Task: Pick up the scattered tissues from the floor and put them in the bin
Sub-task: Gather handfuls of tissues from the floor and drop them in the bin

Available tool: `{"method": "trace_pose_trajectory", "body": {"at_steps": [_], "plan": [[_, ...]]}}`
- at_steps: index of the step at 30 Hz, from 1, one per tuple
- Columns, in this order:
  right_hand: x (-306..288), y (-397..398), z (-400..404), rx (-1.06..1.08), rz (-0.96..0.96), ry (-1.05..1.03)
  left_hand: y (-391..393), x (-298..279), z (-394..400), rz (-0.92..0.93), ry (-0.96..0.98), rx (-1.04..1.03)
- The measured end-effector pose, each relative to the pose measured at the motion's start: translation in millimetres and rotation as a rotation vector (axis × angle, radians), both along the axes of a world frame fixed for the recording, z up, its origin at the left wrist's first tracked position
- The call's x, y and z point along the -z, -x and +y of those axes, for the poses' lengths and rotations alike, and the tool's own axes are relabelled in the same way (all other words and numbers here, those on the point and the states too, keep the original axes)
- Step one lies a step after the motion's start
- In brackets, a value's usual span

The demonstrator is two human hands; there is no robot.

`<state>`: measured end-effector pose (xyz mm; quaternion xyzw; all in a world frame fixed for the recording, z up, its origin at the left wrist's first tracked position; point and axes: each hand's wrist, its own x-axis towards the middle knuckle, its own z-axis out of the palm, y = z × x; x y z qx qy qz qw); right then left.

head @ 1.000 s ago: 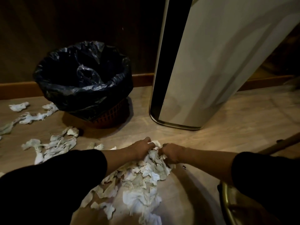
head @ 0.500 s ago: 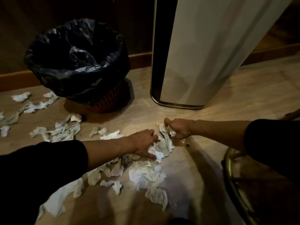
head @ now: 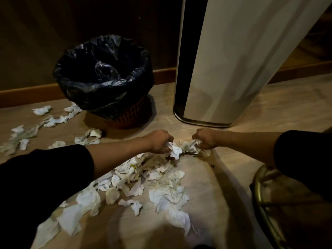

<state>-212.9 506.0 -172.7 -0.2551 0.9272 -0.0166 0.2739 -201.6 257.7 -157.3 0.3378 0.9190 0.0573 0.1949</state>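
Half a second on, both hands had risen and drawn closer. The left hand [head: 159, 141], earlier flat on the heap, had its fingers closed around a white tissue wad [head: 173, 150]; the right hand [head: 204, 138] clenched another wad [head: 191, 147]. The tissues [head: 143, 178] lay heaped on the floor [head: 233, 153] below, with the bag-lined bin [head: 106, 76] beyond.

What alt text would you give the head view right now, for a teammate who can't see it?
Both hands are closed on crumpled tissues: left hand, right hand, above a large pile of tissues on the wooden floor. A bin lined with a black bag stands behind, more tissues scattered to its left.
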Motion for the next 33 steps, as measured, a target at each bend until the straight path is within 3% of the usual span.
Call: {"method": "trace_pose_trajectory", "body": {"at_steps": [4,8,16,19,23,27,33], "plan": [[-24,11,-14,0.146,0.145,0.080,6,-47,-19,0.046,-0.042,-0.072],[-68,22,-40,0.405,0.263,0.474,14,-104,-47,0.120,-0.253,-0.262],[-170,36,-118,0.438,0.450,0.866,24,-207,-110,0.287,-0.581,-0.645],[-192,51,-155,0.527,0.323,0.951,38,-226,-135,0.242,-0.771,-0.851],[-210,80,-210,0.835,-0.041,1.160,62,-225,-156,0.139,-1.010,-1.192],[-220,96,-247,0.909,-0.412,1.344,80,-215,-167,-0.007,-1.230,-1.268],[-217,101,-237,0.913,-0.348,1.266,70,-202,-181,0.243,-0.868,-1.102]]}}
